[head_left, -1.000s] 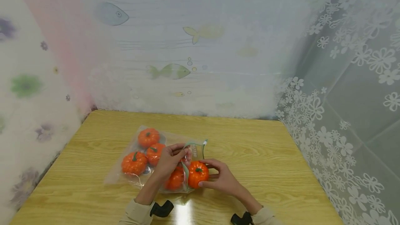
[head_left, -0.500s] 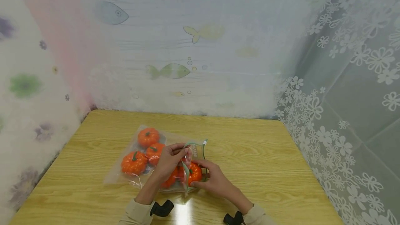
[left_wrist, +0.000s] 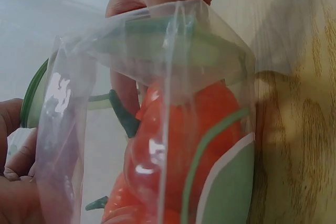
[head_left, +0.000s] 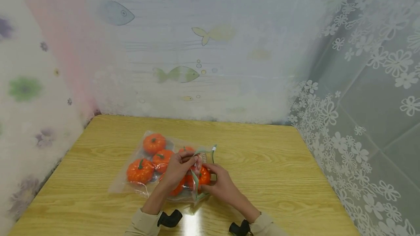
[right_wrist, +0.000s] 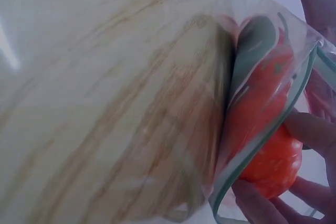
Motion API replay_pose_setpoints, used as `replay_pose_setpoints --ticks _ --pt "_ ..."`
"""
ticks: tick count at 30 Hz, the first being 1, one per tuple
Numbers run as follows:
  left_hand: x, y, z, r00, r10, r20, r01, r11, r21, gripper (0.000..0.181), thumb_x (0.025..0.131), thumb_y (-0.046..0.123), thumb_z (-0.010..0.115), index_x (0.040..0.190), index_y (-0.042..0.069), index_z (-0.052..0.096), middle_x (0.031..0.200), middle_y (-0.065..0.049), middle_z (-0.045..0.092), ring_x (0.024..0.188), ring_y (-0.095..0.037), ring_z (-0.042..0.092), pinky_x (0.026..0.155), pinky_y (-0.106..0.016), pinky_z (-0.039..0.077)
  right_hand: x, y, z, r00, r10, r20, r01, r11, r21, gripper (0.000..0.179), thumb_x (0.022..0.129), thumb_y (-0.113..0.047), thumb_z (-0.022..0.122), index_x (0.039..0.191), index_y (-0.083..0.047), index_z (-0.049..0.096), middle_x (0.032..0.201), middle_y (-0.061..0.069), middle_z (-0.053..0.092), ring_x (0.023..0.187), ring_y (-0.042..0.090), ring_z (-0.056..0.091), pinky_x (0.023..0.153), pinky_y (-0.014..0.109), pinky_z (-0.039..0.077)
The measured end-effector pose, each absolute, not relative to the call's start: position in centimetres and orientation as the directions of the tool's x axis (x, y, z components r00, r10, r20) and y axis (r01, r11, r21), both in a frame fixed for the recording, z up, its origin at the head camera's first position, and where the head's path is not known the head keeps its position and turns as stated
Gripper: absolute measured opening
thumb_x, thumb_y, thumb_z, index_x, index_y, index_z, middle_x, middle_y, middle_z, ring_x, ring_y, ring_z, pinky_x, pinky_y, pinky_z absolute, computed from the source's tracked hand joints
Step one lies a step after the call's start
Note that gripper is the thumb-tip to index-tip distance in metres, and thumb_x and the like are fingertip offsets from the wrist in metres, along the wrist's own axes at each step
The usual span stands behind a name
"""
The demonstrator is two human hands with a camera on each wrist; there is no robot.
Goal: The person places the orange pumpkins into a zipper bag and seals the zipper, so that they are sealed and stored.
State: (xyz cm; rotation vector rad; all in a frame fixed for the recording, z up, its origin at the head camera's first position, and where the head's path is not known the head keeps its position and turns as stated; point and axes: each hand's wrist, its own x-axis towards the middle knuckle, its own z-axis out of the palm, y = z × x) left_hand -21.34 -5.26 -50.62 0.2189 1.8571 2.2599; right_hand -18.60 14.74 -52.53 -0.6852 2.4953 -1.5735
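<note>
A clear zip bag (head_left: 126, 187) with a green zip edge lies on the table, its mouth toward the right. My left hand (head_left: 178, 170) pinches the upper lip of the mouth and lifts it. At the opening, my right hand (head_left: 223, 185) grips a small orange pumpkin (right_wrist: 275, 161) with a green stem; its fingers curl round the side that sticks out of the mouth. In the left wrist view the pumpkin (left_wrist: 210, 114) shows through the film. Several more orange pumpkins (head_left: 140, 171) sit inside the bag, some partly hidden by my left hand and forearm.
The wood-grain table (head_left: 262, 163) stretches around the bag, with a bright light reflection near its front edge. A curtain (head_left: 236, 94) printed with fish hangs behind it. Flower-patterned sheets (head_left: 328, 134) hang at both sides. Each wrist carries a black mount (head_left: 170, 218).
My right hand has moved left with the pumpkin, bringing it from outside the mouth to largely within the bag. The other pumpkins inside have shifted slightly. My left hand keeps its place.
</note>
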Motion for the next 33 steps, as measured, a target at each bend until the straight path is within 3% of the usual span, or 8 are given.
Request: replay_pose_setpoints --ticks 10,16,22,27,33 --pt "-21.3 -5.2 -50.5 -0.965 0.259 -0.035 -0.08 -0.166 0.983 0.034 0.104 0.008 0.059 0.132 -0.011 0.058 0.105 -0.01 0.073 0.082 -0.013 0.071 0.072 -0.025 0.062 -18.7 14.3 -51.9 -0.884 -0.46 0.08 -0.294 0.414 -0.862 0.061 0.087 -0.003 0.08 0.143 -0.004 0.056 0.139 0.019 0.055 0.121 0.034 0.058 0.085 0.028 0.06" --pt "-21.3 -5.3 -50.5 -0.964 0.263 -0.036 -0.083 -0.169 0.982 0.035 0.104 0.009 0.059 0.131 -0.012 0.058 0.102 -0.009 0.073 0.08 -0.014 0.072 0.072 -0.026 0.062 -18.6 14.8 -51.4 -0.872 -0.489 0.019 -0.231 0.376 -0.897 0.062 0.091 -0.004 0.077 0.147 -0.005 0.051 0.149 0.019 0.048 0.126 0.035 0.055 0.086 0.029 0.06" --pt "-21.4 -5.4 -50.7 -0.958 0.286 -0.03 -0.089 -0.196 0.977 0.036 0.103 0.008 0.06 0.131 -0.014 0.055 0.1 -0.007 0.072 0.078 -0.014 0.072 0.071 -0.028 0.063 -18.3 15.7 -51.0 -0.879 -0.474 0.043 -0.264 0.41 -0.873 0.057 0.094 -0.01 0.075 0.147 -0.009 0.054 0.147 0.018 0.05 0.129 0.041 0.053 0.087 0.03 0.06" --pt "-21.4 -5.4 -50.7 -0.955 0.296 -0.017 -0.08 -0.204 0.976 0.039 0.103 0.008 0.061 0.133 -0.015 0.053 0.103 -0.011 0.073 0.084 -0.013 0.072 0.075 -0.03 0.063 -18.0 16.6 -50.6 -0.891 -0.447 0.081 -0.276 0.391 -0.878 0.051 0.096 -0.009 0.072 0.144 -0.003 0.055 0.144 0.022 0.052 0.124 0.043 0.056 0.086 0.03 0.061" --pt "-21.2 -5.5 -50.6 -0.946 0.323 0.018 -0.055 -0.214 0.975 0.041 0.102 0.007 0.061 0.135 -0.016 0.05 0.109 -0.027 0.069 0.082 -0.013 0.071 0.075 -0.03 0.063 -17.9 17.6 -50.3 -0.911 -0.395 0.121 -0.277 0.365 -0.889 0.046 0.097 -0.005 0.069 0.139 0.006 0.055 0.137 0.028 0.055 0.121 0.046 0.058 0.088 0.032 0.061"
